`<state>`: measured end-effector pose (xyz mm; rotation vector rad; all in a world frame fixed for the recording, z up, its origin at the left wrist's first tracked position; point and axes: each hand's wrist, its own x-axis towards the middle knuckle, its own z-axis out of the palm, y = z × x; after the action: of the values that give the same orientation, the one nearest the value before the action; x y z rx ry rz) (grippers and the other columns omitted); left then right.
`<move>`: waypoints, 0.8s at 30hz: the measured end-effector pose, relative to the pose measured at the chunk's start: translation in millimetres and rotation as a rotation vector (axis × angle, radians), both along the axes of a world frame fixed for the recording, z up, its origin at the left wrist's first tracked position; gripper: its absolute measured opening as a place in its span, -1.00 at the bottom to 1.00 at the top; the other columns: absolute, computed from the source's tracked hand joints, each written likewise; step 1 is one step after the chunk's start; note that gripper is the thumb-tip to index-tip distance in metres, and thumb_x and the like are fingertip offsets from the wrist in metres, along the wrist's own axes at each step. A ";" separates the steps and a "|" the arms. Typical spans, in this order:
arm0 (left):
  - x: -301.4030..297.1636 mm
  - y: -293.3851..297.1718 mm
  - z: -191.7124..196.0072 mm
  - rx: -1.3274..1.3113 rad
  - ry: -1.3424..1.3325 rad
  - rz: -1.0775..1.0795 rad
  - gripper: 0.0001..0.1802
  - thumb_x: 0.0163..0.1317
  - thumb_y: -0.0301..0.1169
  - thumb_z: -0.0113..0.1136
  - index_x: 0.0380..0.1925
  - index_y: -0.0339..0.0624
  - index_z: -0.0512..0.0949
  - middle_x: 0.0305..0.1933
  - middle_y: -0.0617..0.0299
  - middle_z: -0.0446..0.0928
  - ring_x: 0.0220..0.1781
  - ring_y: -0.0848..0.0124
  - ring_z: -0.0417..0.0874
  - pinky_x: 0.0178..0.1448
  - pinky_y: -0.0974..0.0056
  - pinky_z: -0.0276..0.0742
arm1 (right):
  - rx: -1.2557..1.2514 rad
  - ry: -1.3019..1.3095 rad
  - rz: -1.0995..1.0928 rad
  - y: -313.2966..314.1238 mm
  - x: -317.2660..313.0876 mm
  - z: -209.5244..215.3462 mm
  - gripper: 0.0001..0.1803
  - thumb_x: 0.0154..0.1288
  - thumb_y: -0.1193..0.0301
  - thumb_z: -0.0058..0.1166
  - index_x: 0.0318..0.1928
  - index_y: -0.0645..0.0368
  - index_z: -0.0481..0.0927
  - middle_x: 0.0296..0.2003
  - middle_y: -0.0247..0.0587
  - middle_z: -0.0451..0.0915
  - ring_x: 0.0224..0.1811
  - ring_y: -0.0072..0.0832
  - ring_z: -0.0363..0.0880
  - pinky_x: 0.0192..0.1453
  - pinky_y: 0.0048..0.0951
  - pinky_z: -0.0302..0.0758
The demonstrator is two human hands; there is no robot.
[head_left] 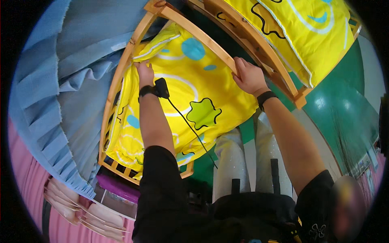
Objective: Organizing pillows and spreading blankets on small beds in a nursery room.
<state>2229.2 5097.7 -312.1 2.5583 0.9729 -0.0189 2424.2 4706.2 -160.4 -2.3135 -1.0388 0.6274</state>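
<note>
Two hands at one small wooden cot, seen from above. Left hand pressed down at the upper corner of a yellow patterned quilt, fingers curled onto the fabric near the cot's head rail; whether actually clenched on the cloth, impossible to tell. Right hand clenched over the cot's near side rail, grip wrapped round the wood. Quilt spread inside the cot, filling it from corner to corner, printed with blue, green and white shapes. Black wristbands on both wrists, a black device with a trailing cable at the left one. Second cot with similar yellow bedding just beyond the right hand. Blue pleated curtain hanging to the left; green floor at right.
</note>
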 end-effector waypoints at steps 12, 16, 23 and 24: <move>18.5 -71.9 9.0 -0.762 -0.293 0.973 -0.72 -0.05 -0.52 0.07 -0.25 -0.14 0.45 -0.32 0.24 0.46 -0.31 0.45 0.45 -0.28 0.36 0.40 | -0.075 -0.041 0.015 -20.4 2.4 -5.4 -0.58 -0.01 0.32 -0.02 -0.09 0.11 0.25 -0.30 -0.12 0.45 -0.27 -0.13 0.47 -0.29 -0.20 0.43; 4.1 -108.4 1.2 -0.854 -0.362 0.913 -0.74 -0.05 -0.46 0.08 -0.28 -0.13 0.41 -0.39 0.30 0.40 -0.45 0.48 0.40 -0.47 0.42 0.33 | -0.088 -0.048 0.011 -23.6 0.7 -6.9 -0.58 0.00 0.31 -0.03 -0.09 0.10 0.25 -0.30 -0.12 0.45 -0.27 -0.13 0.47 -0.29 -0.20 0.43; -52.1 -233.8 15.5 -1.077 -0.260 0.931 -0.64 0.01 -0.32 0.07 -0.15 -0.14 0.35 -0.26 0.29 0.44 -0.26 0.47 0.44 -0.34 0.32 0.38 | -0.083 -0.042 0.031 -20.3 0.3 -5.9 -0.59 0.03 0.29 -0.04 -0.11 0.13 0.23 -0.29 -0.09 0.44 -0.26 -0.11 0.46 -0.28 -0.18 0.42; -57.9 -258.7 31.2 -1.187 -0.290 0.940 -0.64 0.01 -0.30 0.08 -0.16 -0.13 0.35 -0.24 0.28 0.44 -0.23 0.46 0.46 -0.29 0.31 0.39 | -0.099 -0.048 0.039 -23.3 1.7 -7.7 -0.54 0.06 0.27 -0.04 -0.02 0.11 0.22 -0.24 -0.10 0.45 -0.24 -0.13 0.46 -0.28 -0.18 0.42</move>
<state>2171.2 4839.0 -280.9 0.9008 1.3649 0.0309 2425.9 4682.8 -168.1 -2.4089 -1.1002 0.6554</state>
